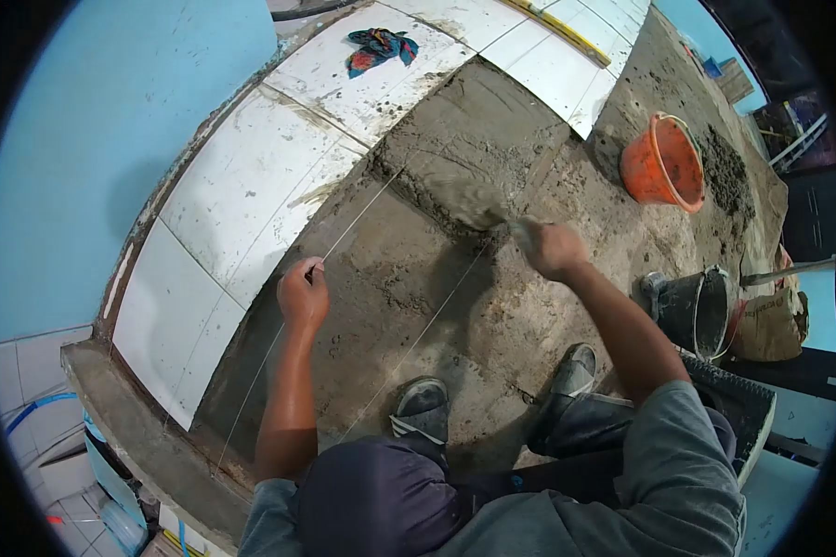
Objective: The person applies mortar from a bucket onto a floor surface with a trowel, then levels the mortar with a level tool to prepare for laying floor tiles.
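My left hand [304, 295] is closed in a pinch on a thin white string [362, 215] stretched above the floor beside the laid tiles. In my right hand [557, 251] is a trowel [524, 232], its blade smeared by motion at the near edge of the wet mortar [469, 116]. That grey mortar lies spread in a patch against the white tiles [251, 176]. A second string [427, 320] runs roughly parallel over the bare floor, between my left hand and my feet.
To the right stand an orange bucket [646, 167] and a black bucket [687, 311]. A crumpled colourful cloth [379, 48] and a yellow level-like bar [567, 35] lie on the tiles. My shoes [422, 405] are close to the work area. A blue wall [111, 139] borders the left.
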`<state>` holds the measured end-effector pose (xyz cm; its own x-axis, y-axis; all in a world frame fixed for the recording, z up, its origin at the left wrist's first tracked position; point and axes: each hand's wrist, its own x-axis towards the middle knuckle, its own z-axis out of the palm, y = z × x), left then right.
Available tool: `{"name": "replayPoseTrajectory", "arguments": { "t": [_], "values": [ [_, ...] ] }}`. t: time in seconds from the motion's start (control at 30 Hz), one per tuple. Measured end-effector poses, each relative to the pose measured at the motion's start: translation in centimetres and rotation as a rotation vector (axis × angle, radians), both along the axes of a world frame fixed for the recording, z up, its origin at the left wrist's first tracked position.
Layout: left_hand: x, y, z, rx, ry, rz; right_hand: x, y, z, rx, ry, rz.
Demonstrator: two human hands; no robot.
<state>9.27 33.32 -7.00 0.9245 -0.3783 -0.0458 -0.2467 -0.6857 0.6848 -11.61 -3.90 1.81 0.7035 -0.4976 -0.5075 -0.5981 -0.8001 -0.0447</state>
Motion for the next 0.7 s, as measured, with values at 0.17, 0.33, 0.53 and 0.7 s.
{"name": "replayPoseTrajectory", "arguments": {
  "t": [0.17,0.33,0.53,0.7],
  "values": [
    [-0.3,0.2,-0.9,0.021,0.030,0.041,-1.4,-4.4,1.3,-0.033,-0.152,-0.061],
    [-0.2,0.1,-1.8,0.036,-0.066,0.023,3.5,1.2,1.2,0.079,-0.035,-0.010],
    [-0.7,0.1,-0.9,0.096,0.058,0.056,0.7,-0.9,-0.9,0.044,-0.060,0.019],
    [-2.2,0.3,-4.9,0.066,0.094,0.012,1.1,-3.3,5.5,0.042,-0.039,-0.049]
  ]
}}
